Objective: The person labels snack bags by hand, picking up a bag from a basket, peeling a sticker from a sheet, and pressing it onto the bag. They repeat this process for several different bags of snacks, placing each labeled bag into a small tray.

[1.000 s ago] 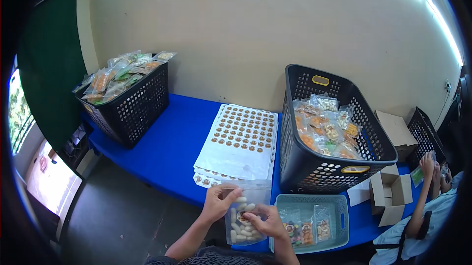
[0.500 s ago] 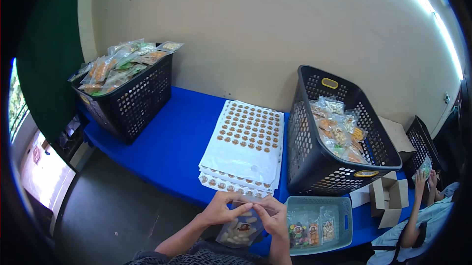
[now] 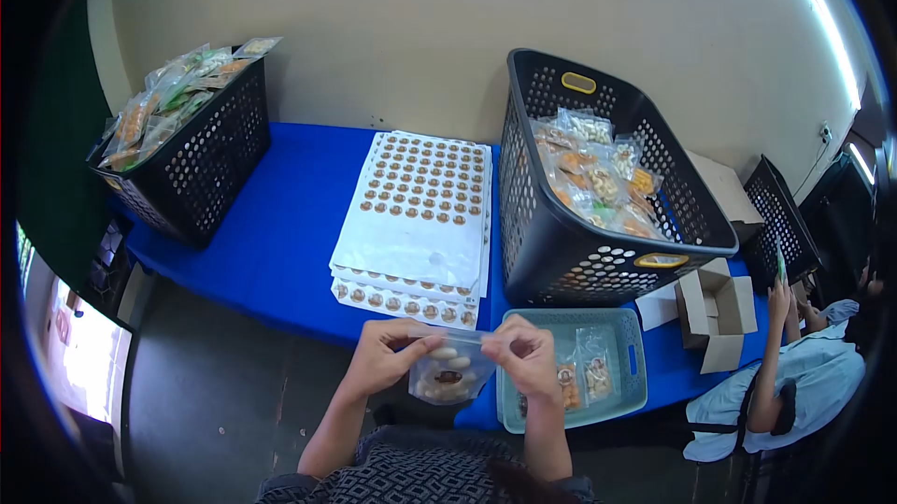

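Observation:
A clear plastic pouch (image 3: 453, 381) of pale, nut-like pieces, with a round brown sticker on its front, hangs upright between my hands. My left hand (image 3: 388, 354) pinches its top edge on the left side. At the top right corner, my right hand (image 3: 525, 354) grips the same edge between thumb and fingers. Just beyond my hands lie sheets of round brown stickers (image 3: 411, 233), stacked on the blue table. Below and beside my right hand is a grey-green tray (image 3: 621, 392) with filled pouches (image 3: 595, 375) in it, partly hidden by that hand.
A black perforated basket (image 3: 598, 261) holding filled pouches stands to the right of the sheets. Another heaped basket (image 3: 210, 168) stands at the left end of the blue table (image 3: 280, 214). An open cardboard box (image 3: 696, 317) and a co-worker in light blue (image 3: 804, 383) are on the right.
My hands have moved apart along the pouch's top edge, from close together to opposite corners. The view has shifted, so the table and baskets appear farther left and higher.

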